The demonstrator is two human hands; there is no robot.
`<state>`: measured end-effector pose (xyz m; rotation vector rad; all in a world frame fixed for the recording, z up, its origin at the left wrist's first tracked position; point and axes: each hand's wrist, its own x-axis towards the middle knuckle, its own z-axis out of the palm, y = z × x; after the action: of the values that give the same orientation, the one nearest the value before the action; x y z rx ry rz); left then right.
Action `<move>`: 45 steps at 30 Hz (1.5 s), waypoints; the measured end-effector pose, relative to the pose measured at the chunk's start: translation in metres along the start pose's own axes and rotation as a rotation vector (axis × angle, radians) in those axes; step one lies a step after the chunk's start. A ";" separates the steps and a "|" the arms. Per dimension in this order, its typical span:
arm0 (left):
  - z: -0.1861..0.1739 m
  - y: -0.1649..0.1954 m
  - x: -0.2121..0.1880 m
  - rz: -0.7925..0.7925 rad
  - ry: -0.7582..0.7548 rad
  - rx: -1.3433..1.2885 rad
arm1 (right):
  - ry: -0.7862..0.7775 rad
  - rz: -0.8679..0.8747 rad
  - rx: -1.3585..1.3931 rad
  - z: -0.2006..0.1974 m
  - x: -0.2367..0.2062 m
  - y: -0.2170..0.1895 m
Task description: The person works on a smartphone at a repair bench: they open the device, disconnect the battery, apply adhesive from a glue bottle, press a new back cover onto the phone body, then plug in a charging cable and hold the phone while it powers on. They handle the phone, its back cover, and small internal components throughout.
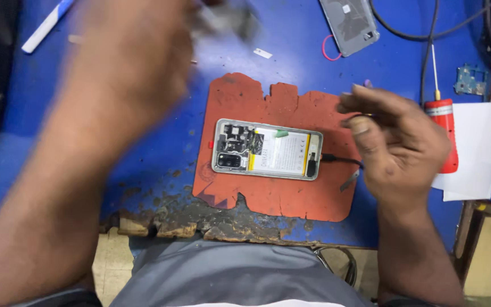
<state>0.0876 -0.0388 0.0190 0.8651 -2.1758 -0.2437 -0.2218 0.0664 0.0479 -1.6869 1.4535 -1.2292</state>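
Head view: a phone [266, 149] with its back removed lies flat on a worn orange mat [279, 187] at the middle of a blue desk [291, 45], battery and circuit boards exposed. A black cable [342, 160] is plugged into the phone's 3 o'clock end.

The right hand [396, 145] hovers just off that end, at 3 o'clock from the phone, fingers curled with thumb and forefinger pinching what looks like a thin tool; its tip is too small to identify. The left hand [129, 62] is raised at 10 o'clock, heavily blurred; whether it is spread or closed on anything cannot be told, though a grey smear [228, 17] shows beside its fingers.

At 1 o'clock, well apart from the mat, lies a grey back cover [350, 23], inner face up, with dark cables looping past it. A red bottle with a fine nozzle [443, 133] stands on white paper [475, 150] at 3 o'clock, just beyond the right hand. A white pen [46, 25] rests at 11 o'clock, and a small circuit part [470, 82] sits near the desk's far right edge.

As a judgement, the opening stage appears done: the cover is off and the interior laid bare. Battery and boards sit in place, so work inside the phone and reassembly appear to remain.
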 end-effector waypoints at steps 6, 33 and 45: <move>0.043 0.071 0.013 0.044 -0.315 -0.528 | -0.407 0.242 0.277 0.000 -0.007 0.018; 0.056 0.063 0.005 -0.124 -0.272 -0.462 | -0.158 0.069 -0.067 -0.019 -0.008 0.011; 0.054 0.038 0.021 -0.775 -0.280 -1.462 | -0.380 -0.080 -0.511 -0.024 0.004 0.000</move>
<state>0.0195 -0.0292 0.0100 0.6763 -1.1452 -2.0614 -0.2435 0.0653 0.0585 -2.1845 1.5458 -0.5424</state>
